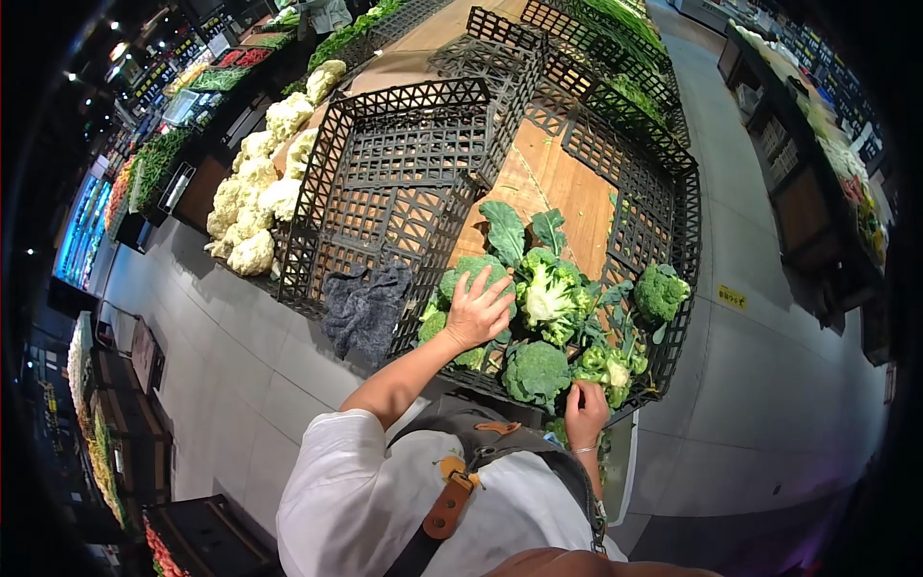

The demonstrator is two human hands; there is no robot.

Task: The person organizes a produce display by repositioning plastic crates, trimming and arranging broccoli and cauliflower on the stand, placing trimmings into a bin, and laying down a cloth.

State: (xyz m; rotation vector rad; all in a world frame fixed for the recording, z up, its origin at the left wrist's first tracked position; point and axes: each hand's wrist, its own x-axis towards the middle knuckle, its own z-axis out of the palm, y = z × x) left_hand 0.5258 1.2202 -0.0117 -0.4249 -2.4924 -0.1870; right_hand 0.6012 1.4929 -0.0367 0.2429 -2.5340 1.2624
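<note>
Over on the left of the broccoli crate [685, 221], a bunch of cauliflowers [255, 197] is sitting in a pale heap, just past another black crate [418, 144]. A dark cloth [367, 310] is hanging over that second crate's near edge, so it's also lying left of the broccoli crate.

At the broccoli crate's near left corner, the left hand [478, 310] is resting palm down with its fingers a bit spread, and the green broccoli head [473, 272] is sitting right under it, touching the fingers. Just right of that hand, a broccoli with its pale stems showing [553, 293] is lying in the crate, and a rounder head [536, 373] is sitting nearer the front rim.

The right hand [586, 415] is curling at the crate's near rim, right by some cut-looking stems [608, 365]; can't tell if it's pinching one. Further right, another broccoli head [661, 292] is leaning near the crate's right wall, well apart from the left hand.
</note>
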